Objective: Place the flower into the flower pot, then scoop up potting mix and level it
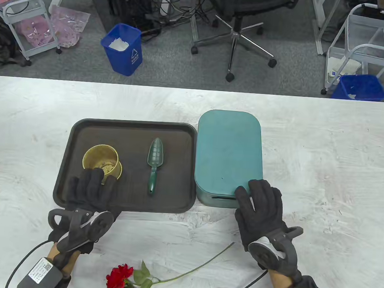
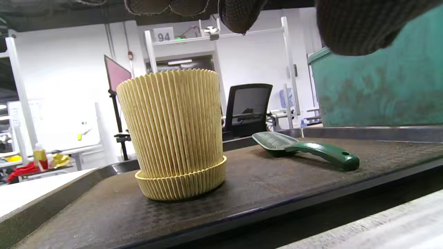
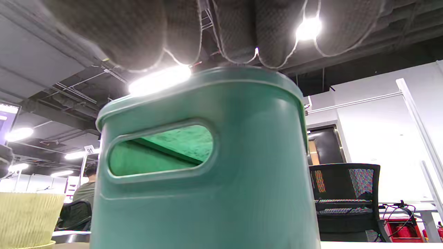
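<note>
1. Flower [image 1: 118, 277]: 1 red rose with green leaves and a long thin stem, lying flat on the white bench [image 1: 324, 158] at its near edge, between the 2 wrists. Held by neither hand.

2. Left hand [image 1: 93, 190]: black glove, tracker on its back. Grip loose; fingers reach over the near rim of the tray [image 1: 64, 162] toward the flower pot [image 1: 101, 161]. Whether the fingertips touch the pot cannot be told. In the left wrist view the fingertips [image 2: 238, 15] hang above the pot [image 2: 174, 131], clear of it.

3. Right hand [image 1: 261, 210]: black glove, tracker on its back. Grip flat and spread, fingers resting on the near right corner of the bin lid [image 1: 229, 152]; nothing held.

4. Tray: dark, rectangular, left of centre. Holds 2 items: the yellow ribbed flower pot in its saucer, upright, near left; and 1 green trowel [image 1: 154, 166], lying flat at centre, blade pointing away.

5. Flower pot contents: a little dark residue at the bottom.

6. Bin [image 3: 204, 166]: teal, rounded corners, lid on, slot handle in the near wall. Stands just right of the tray. Contents hidden.
</note>
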`<state>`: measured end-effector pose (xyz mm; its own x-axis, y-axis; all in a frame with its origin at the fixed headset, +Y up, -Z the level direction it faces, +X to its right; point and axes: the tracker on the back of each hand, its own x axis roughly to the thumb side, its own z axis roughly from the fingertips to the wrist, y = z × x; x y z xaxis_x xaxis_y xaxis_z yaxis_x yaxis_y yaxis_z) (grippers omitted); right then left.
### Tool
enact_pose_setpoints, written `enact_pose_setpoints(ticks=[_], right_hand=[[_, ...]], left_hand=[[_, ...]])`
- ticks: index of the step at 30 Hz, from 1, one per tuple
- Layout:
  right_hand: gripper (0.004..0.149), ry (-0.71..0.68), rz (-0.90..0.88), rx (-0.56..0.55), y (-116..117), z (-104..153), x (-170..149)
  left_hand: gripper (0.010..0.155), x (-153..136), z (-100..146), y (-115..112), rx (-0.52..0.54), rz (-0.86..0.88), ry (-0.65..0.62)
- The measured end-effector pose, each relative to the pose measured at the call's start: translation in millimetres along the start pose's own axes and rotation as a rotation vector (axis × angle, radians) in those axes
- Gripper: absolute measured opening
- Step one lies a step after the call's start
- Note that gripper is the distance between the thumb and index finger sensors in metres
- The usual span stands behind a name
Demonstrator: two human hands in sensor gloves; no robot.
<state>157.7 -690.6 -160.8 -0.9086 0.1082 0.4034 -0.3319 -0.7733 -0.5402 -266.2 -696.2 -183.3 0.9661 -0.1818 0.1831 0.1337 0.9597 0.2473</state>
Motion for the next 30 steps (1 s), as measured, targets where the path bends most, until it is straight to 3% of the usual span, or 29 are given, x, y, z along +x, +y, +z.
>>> enact_pose_setpoints(ticks=[15,19,24,30], right_hand=[[0.060,0.001,0.014,-0.028,-4.1,-4.1,1.1],[0.060,-0.017,0.044,0.005,-8.6,-26.8,9.4],[0.060,-0.030,0.068,0.014,-17.1,-71.3,42.7],[0.066,-0.034,0.209,0.223,11.3,-109.4,78.5]], left_hand=[[0.086,6.0,-0.9,-1.8,-0.011,-0.002,-0.023],[0.086,7.8,-0.7,0.4,0.001,0.000,-0.026],[0.085,10.6,2.0,3.0,0.011,0.010,-0.055],[0.084,16.0,1.7,1.7,0.001,0.012,-0.093]])
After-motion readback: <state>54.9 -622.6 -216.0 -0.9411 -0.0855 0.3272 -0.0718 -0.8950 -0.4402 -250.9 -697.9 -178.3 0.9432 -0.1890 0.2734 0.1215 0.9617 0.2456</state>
